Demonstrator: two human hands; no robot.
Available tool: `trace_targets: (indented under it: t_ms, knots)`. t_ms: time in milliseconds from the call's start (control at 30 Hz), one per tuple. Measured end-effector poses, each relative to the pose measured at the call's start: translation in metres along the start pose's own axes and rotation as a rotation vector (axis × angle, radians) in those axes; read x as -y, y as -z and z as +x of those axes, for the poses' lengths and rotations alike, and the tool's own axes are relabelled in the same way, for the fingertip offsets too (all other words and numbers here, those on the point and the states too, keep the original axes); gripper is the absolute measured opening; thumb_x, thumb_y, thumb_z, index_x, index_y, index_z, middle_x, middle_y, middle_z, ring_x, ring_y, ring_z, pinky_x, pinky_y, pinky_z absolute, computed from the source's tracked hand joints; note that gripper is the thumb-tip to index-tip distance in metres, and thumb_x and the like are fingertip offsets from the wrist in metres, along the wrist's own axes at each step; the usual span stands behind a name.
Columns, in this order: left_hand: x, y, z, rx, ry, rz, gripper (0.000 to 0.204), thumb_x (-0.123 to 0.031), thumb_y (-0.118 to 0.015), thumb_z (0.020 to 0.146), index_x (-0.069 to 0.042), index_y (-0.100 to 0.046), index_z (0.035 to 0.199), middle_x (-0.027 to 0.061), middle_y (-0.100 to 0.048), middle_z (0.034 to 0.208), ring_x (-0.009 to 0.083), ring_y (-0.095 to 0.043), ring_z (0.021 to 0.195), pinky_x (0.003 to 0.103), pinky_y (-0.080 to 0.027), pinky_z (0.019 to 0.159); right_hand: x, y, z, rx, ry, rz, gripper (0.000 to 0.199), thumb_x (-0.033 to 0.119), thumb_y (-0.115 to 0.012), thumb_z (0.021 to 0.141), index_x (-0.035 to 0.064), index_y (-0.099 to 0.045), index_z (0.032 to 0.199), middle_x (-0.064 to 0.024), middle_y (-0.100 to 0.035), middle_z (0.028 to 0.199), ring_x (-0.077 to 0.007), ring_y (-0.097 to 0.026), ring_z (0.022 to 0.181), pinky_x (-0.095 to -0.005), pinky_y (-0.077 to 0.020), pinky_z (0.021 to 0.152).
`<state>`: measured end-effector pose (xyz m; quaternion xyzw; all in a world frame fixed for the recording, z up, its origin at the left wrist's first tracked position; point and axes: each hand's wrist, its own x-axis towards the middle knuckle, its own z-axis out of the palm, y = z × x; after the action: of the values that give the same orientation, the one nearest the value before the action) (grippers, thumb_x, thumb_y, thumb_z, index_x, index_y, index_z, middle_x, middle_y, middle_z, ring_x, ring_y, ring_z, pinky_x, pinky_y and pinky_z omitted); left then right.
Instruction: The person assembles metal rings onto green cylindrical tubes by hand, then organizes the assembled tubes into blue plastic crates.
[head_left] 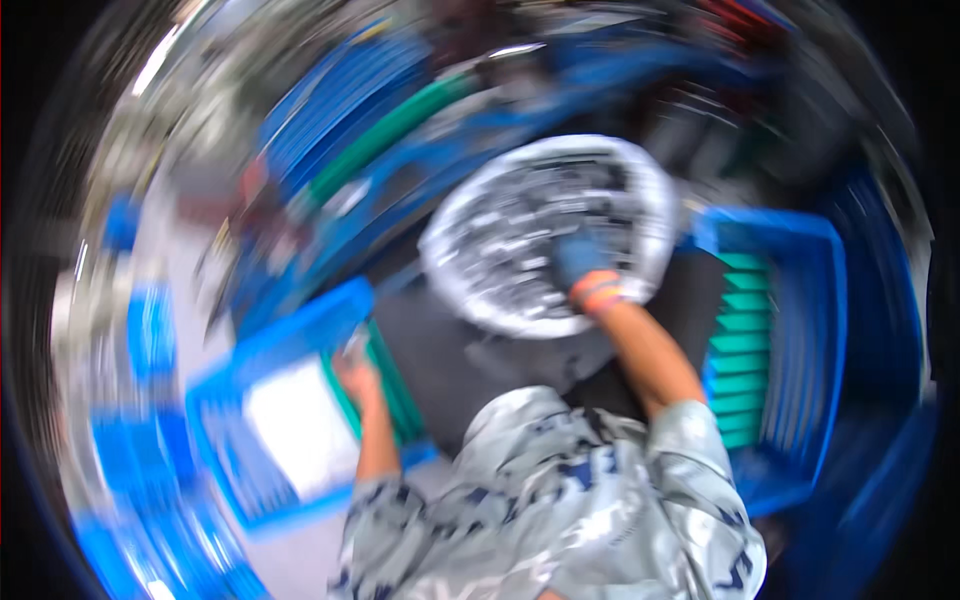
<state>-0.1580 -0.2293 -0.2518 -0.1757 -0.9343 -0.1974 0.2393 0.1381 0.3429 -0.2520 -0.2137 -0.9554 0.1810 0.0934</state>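
My right hand, in a grey-blue glove with an orange cuff, reaches down among many small grey and silvery pieces in a round white-rimmed tub. Its fingers are smeared by motion and partly lost among the pieces. To the left, my bare left hand is at the inner side of a blue crate, against a green strip. Blur hides whether those fingers hold anything. A white sheet-like thing lies inside that crate.
On the right stands another blue crate with a row of green toothed pieces inside. A dark surface lies under the tub. Behind are a green bar and a blue ribbed crate. More blue containers stand far left.
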Motion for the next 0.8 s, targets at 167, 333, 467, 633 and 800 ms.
trace_targets:
  t_ms: [167, 333, 467, 633, 800]
  knots:
    - [0.085, 0.012, -0.169, 0.216, 0.751, 0.163, 0.075, -0.038, -0.084, 0.099, 0.002, -0.062, 0.157, 0.0314, -0.068, 0.155, 0.0463, -0.066, 0.144, 0.054, -0.054, 0.12, 0.011, -0.003, -0.002, -0.234, 0.128, -0.244, 0.04, 0.038, -0.084, 0.086, 0.0212, -0.081, 0.123, -0.0132, -0.074, 0.136, -0.0469, -0.059, 0.135, -0.064, -0.0475, 0.112]
    - [0.113, -0.002, -0.23, 0.52, 0.979, 0.06, 0.082, -0.048, -0.086, 0.092, -0.004, -0.064, 0.158, 0.0301, -0.075, 0.146, 0.0534, -0.072, 0.134, 0.057, -0.057, 0.117, 0.029, -0.022, 0.004, -0.146, 0.144, -0.408, 0.049, 0.047, -0.083, 0.09, 0.0273, -0.081, 0.134, -0.0104, -0.078, 0.128, -0.0435, -0.07, 0.119, -0.0613, -0.0527, 0.106]
    - [0.136, -0.041, -0.214, 0.693, 1.059, 0.05, 0.092, -0.05, -0.081, 0.093, -0.003, -0.052, 0.167, 0.0348, -0.06, 0.164, 0.0517, -0.06, 0.151, 0.055, -0.049, 0.129, 0.042, -0.018, 0.021, 0.056, -0.019, -0.55, 0.058, 0.054, -0.089, 0.083, 0.0276, -0.08, 0.134, -0.0127, -0.076, 0.128, -0.0441, -0.069, 0.123, -0.0615, -0.0535, 0.104]
    - [0.209, -0.094, -0.232, 0.733, 1.157, -0.018, 0.099, -0.043, -0.077, 0.094, 0.0, -0.038, 0.175, 0.0362, -0.049, 0.172, 0.0505, -0.049, 0.16, 0.052, -0.042, 0.136, 0.065, -0.018, 0.034, 0.121, 0.157, -0.4, 0.055, 0.042, -0.087, 0.091, 0.0238, -0.076, 0.141, -0.0132, -0.077, 0.133, -0.0459, -0.072, 0.119, -0.062, -0.0601, 0.097]
    - [0.266, -0.108, -0.229, 0.672, 1.25, -0.145, 0.102, -0.036, -0.081, 0.1, -0.005, -0.03, 0.183, 0.0317, -0.045, 0.178, 0.0482, -0.05, 0.161, 0.052, -0.045, 0.134, 0.077, -0.035, 0.048, 0.23, 0.089, -0.674, 0.043, 0.039, -0.083, 0.095, 0.0219, -0.078, 0.134, -0.015, -0.077, 0.127, -0.0457, -0.072, 0.118, -0.063, -0.0598, 0.092]
